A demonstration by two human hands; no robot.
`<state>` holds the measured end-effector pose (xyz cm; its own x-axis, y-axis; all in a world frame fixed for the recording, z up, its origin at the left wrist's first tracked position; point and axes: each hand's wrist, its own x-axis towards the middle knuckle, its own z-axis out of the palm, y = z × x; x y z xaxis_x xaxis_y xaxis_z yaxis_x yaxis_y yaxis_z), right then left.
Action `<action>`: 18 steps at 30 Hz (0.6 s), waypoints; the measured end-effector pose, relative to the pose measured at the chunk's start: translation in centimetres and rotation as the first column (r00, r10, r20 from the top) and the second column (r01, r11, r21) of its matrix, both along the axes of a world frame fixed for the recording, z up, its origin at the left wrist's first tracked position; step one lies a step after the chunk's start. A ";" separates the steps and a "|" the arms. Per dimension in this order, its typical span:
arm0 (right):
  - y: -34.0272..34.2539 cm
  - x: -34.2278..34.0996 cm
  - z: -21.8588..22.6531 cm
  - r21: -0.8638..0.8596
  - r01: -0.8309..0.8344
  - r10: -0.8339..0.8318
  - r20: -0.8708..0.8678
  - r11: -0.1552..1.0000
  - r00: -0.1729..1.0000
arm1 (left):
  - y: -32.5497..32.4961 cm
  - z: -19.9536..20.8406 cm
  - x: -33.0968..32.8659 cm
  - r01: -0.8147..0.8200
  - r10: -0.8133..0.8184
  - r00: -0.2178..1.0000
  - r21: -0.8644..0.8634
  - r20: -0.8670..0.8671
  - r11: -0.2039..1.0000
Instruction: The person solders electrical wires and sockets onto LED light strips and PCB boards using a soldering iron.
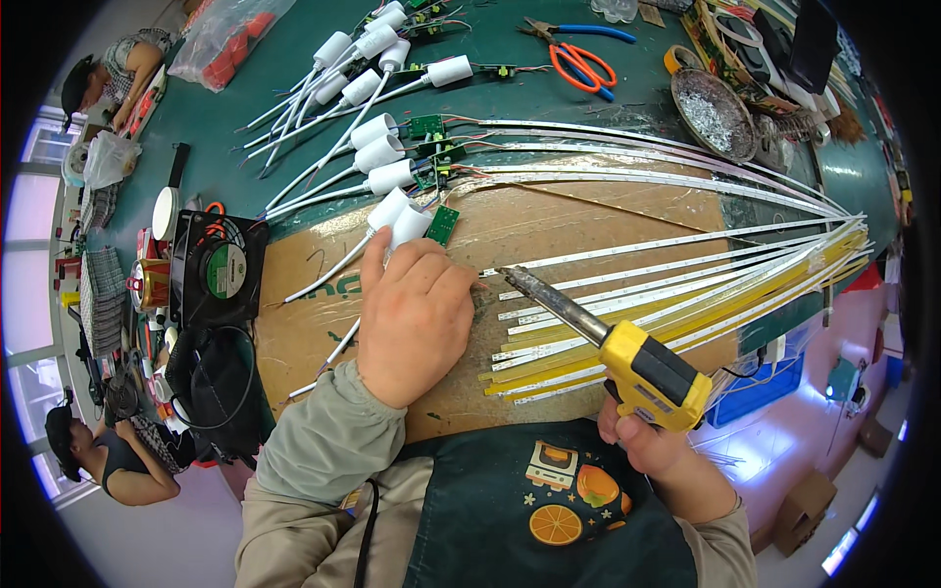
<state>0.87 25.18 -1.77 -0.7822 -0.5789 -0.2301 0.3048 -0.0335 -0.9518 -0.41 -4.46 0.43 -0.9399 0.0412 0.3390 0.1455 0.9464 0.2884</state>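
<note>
My left hand (417,314) is closed with its fingertips on a white cylindrical housing (410,225), whose green circuit board (444,224) sticks out beside it. A second white housing (388,209) with a white cable lies against it. In my right hand (642,446) is a yellow and black soldering gun (655,375), gripped by the handle. Its dark metal tip points up and left, close to the near ends of the white LED strips (559,299). Yellow-edged strips lie among them, fanned across a brown cardboard sheet (608,201).
Wired housings with boards (377,152) lie beyond my left hand. A black fan (218,267) stands at left. Orange-handled scissors (583,69), blue-handled pliers (578,31) and a round dish of metallic bits (714,113) lie at the back. Two other people are at far left.
</note>
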 end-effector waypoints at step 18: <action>-1.3 0.2 -0.1 0.037 0.037 -0.038 0.019 0.999 0.999 | 0.0 -0.4 0.0 -0.013 0.014 1.000 0.010 -0.008 1.000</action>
<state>1.06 23.86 -1.84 -0.7985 -0.5401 -0.2660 0.3222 -0.0101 -0.9466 -0.43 -4.42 -0.02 -0.9377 0.0252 0.3465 0.1349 0.9455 0.2964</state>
